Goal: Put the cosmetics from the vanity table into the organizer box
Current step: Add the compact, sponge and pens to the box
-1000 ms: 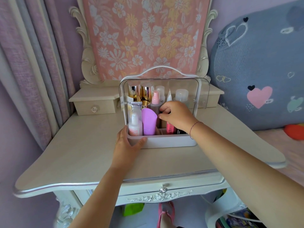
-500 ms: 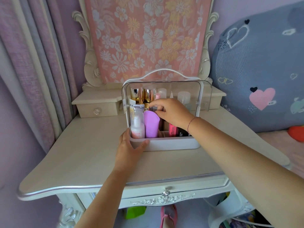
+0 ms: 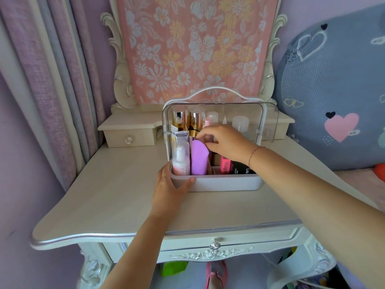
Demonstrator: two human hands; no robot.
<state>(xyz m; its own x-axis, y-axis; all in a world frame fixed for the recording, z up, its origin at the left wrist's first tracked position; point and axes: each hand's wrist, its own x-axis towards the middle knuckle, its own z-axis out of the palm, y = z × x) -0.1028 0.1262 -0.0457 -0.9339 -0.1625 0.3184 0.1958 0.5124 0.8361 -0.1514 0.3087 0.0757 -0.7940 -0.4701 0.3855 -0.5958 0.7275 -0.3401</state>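
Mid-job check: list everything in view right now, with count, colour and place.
organizer box: 1, white base, clear raised lid, centre of the table
gold tubes: several, gold and silver, back left in the box
pump bottle: 1, white with pink label, front left
purple item: 1, lilac, right of the pump bottle
pink tube: 1, pink, front middle
black box: 1, black, front right
white-capped bottles: 2, pale, back row
vanity table: 1, cream, under the box
floral cloth: 1, pink, behind the box
curtain: 1, lilac, left
heart-print fabric: 1, blue, right
left hand: 1, holds the box's front left corner
right hand: 1, inside the box, fingers curled; held item unclear
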